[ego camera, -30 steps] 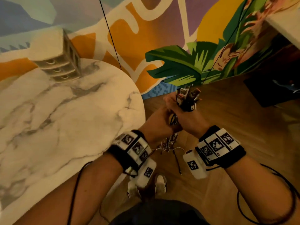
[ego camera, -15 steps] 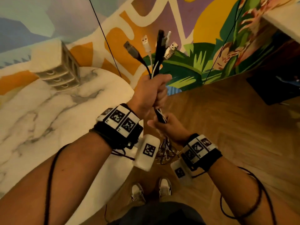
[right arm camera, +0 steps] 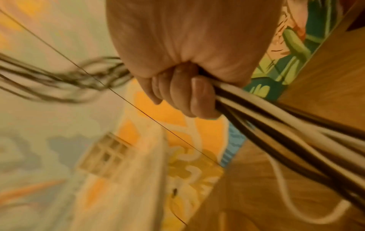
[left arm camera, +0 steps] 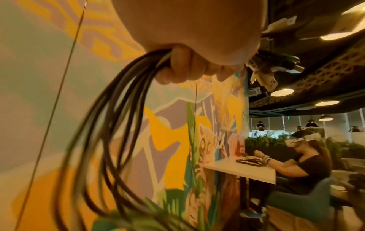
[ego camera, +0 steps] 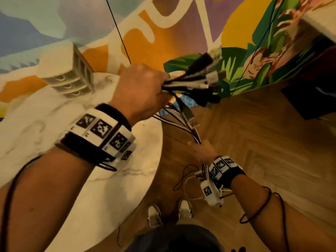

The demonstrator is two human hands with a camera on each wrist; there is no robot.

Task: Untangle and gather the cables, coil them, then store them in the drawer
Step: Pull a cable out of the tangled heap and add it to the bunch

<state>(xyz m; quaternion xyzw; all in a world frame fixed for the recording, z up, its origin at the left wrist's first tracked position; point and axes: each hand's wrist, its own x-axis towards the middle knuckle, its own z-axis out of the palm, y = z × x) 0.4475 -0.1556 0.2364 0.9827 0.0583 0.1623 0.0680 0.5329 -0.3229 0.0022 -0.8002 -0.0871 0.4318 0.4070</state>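
Note:
My left hand [ego camera: 143, 88] grips a bundle of black and white cables [ego camera: 181, 124] just below their plugs [ego camera: 205, 75], which fan out to the right. From that fist the cables run down and right to my right hand [ego camera: 201, 150], which grips them lower over the wooden floor. Their loose ends [ego camera: 189, 179] dangle below the right wrist. In the left wrist view the fingers [left arm camera: 177, 68] curl round the dark strands [left arm camera: 110, 125]. In the right wrist view the fingers [right arm camera: 185, 95] are wrapped round the cables [right arm camera: 276, 125]. The white drawer unit [ego camera: 72, 77] stands at the table's far edge.
A round marble table [ego camera: 54, 124] lies to the left, its edge beside my hands. A painted wall rises behind it. Wooden floor [ego camera: 263, 151] spreads to the right, with my shoes [ego camera: 169, 213] below. A thin dark cord [ego camera: 120, 33] hangs along the wall. Another person sits at a far table [left arm camera: 247, 168].
My left hand has tipped the plug ends from upright to pointing right. My right hand has slid down the bundle, away from the left. A second ago both hands were together at the plugs.

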